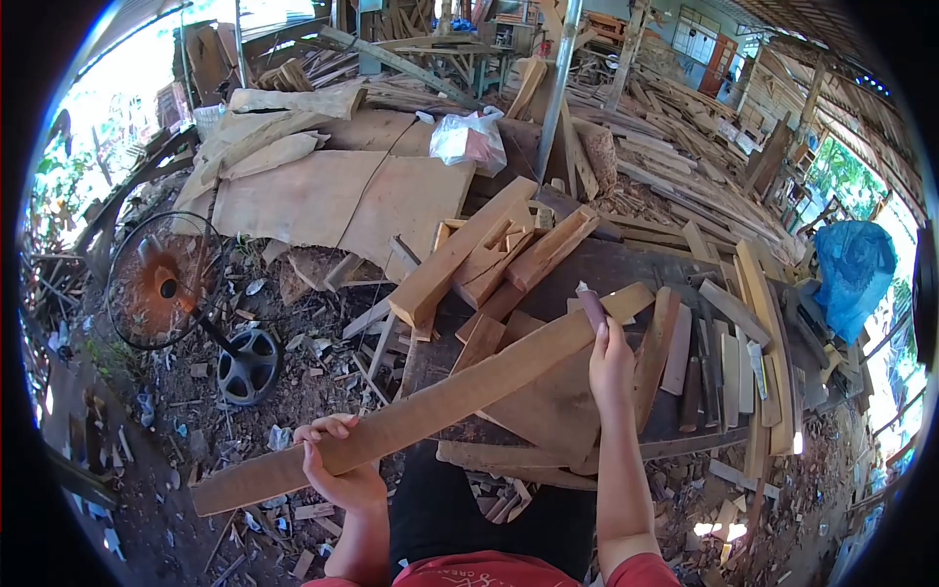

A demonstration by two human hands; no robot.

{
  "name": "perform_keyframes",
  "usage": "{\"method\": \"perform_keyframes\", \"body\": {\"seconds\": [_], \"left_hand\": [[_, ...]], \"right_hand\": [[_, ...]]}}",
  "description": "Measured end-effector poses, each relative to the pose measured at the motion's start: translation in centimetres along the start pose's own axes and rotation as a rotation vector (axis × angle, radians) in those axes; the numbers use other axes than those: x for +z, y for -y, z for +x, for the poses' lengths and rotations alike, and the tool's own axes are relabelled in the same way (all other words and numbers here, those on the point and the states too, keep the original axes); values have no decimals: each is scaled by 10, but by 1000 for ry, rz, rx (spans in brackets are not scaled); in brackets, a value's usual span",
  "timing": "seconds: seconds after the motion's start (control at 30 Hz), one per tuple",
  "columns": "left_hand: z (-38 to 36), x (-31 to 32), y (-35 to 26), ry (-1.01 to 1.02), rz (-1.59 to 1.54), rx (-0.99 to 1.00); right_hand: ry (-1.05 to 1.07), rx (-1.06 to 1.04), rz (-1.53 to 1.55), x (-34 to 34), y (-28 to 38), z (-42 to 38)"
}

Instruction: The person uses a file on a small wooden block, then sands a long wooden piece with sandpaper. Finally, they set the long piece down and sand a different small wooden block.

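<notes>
A long, flat, slightly curved wooden board [460,391] slants across in front of me, from lower left to upper right. My left hand [342,470] is closed around it near its lower left end, fingers curling over the upper edge. Close to the far end, my right hand [611,357] grips a short purplish-brown tube [592,306] with a pale tip, held against the board's face. Whether the right fingers also hold the board itself is hard to see. Beneath the board is a dark worktable [616,269] with a flat wooden piece [548,401] on it.
Thick notched wooden blocks [484,264] are piled at the table's back left. Several narrow strips and tools [719,372] lie to the right. A pedestal fan [168,289] stands at left. A blue plastic bag [856,274] hangs at right; a metal post [558,98] rises behind.
</notes>
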State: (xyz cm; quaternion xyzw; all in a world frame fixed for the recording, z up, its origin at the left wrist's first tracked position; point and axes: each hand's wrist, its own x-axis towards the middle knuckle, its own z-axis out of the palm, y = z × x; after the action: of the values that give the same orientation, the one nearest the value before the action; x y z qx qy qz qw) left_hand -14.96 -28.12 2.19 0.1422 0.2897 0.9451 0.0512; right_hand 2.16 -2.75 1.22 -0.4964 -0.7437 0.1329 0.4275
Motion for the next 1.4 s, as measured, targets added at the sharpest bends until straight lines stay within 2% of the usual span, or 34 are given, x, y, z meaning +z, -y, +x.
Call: {"method": "perform_keyframes", "body": {"seconds": [0.03, 0.1, 0.17, 0.27, 0.33, 0.4, 0.43, 0.5, 0.57, 0.63, 0.73, 0.8, 0.87, 0.93, 0.97, 1.07, 1.13, 1.27, 1.37, 1.4], "left_hand": [[-2, -1, 1, -3, 4, 12], [-2, 1, 1, -11, 0, 17], [-3, 3, 1, -21, -3, 23], [-2, 4, -3, -15, -6, 8], [-3, 4, -4, -4, 46, 23], [-7, 1, -3, -12, 51, 20], [-8, 1, -2, -20, 51, 22], [-11, 4, -3, -12, 65, 24], [-12, 6, 0, -26, 74, 30], [-10, 3, 0, -29, 97, 32], [-11, 2, -3, -15, 113, 31], [-10, -1, -2, 50, 101, 48], [-10, -2, -3, 115, 77, 61], [-9, 1, -3, 370, -16, 123], [-9, 1, -3, 372, -21, 118], [-7, -1, -2, 501, 5, 123], [-4, -12, 0, 444, 178, 75], [1, -16, -1, 410, 278, 37], [3, -17, 2, 452, 344, 124], [6, -23, 4, 407, 367, 164]], "right_hand": [[29, 34, 26, -6, 12, 3], [359, 6, 143, -11, 62, -28], [356, -526, -33, -6, 101, -78], [469, -542, 166, -26, 117, -96], [264, -461, -60, -12, 76, -68], [115, -177, -135, -9, 37, -30], [104, -164, -135, -6, 27, -18], [-4, 77, 74, -3, 13, -4], [314, 287, 700, 23, 31, -38], [321, -514, 99, -8, 96, -83], [321, -603, 203, -27, 109, -104], [375, -356, -35, -26, 80, -77], [210, -64, 84, -12, 32, -51], [85, 40, 197, -9, -3, -23], [85, 92, 379, -11, -11, -13], [63, 90, 241, -10, -13, -1], [45, 31, 296, -6, -15, 2], [59, 24, 397, -11, -12, 3], [34, 53, 437, -10, -12, 3], [-58, 31, 459, -8, -12, 3]]}}
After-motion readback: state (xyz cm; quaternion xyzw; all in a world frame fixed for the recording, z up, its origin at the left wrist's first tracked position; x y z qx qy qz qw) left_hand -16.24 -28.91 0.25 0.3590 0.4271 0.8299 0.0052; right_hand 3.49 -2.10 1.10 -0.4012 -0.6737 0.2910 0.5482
